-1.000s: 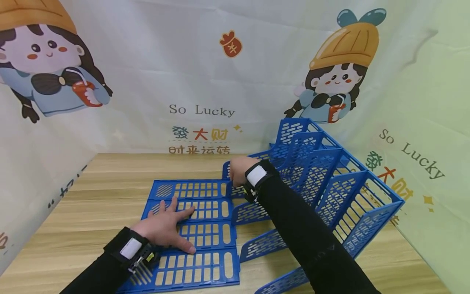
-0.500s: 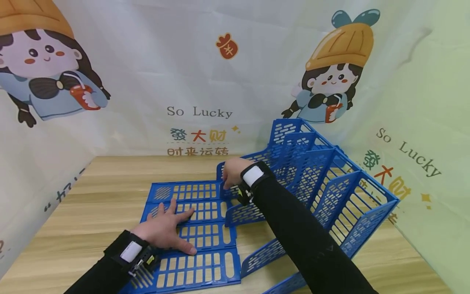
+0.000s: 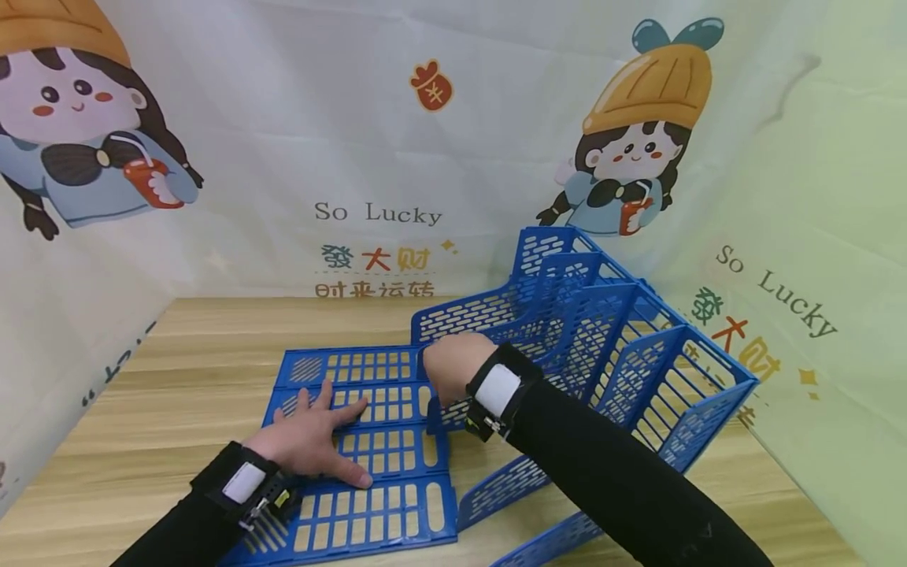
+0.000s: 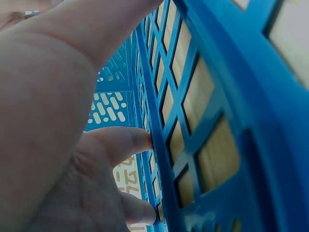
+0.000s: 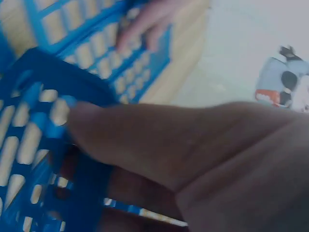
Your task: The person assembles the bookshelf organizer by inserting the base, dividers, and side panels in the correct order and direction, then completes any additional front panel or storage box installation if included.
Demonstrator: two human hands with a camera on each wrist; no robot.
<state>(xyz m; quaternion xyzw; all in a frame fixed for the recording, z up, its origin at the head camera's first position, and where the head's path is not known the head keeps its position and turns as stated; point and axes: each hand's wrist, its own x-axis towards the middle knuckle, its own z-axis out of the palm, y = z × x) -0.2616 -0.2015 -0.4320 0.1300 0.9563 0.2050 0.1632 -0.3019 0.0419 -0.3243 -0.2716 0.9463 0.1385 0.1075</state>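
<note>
The left hand lies spread wide on the panel, its fingers fanned and the thumb well out to the side. In the left wrist view 2 fingertips meet the panel's blue bars. The panel is a blue grid in 4 rows, flat on the worktop, with a long slot at the right end of each row.

The right hand pinches a slotted divider of the rack — thumb on the near face, other fingers behind it. Where it grips, it hides the divider's end in the head view.

The rack is blue too and stands on the worktop to the right of the panel, its dividers pointing left. The right hand's divider lies by the panel's right edge; whether the 2 touch, I cannot tell. The right sleeve crosses in front of the rack.

Both sleeves are black, and each wrist wears a black strap with a white patch. Behind the worktop hangs a pale cloth — printed with 2 cartoon figures in orange hats, a red pouch and the words "So Lucky", which show 2 times.
</note>
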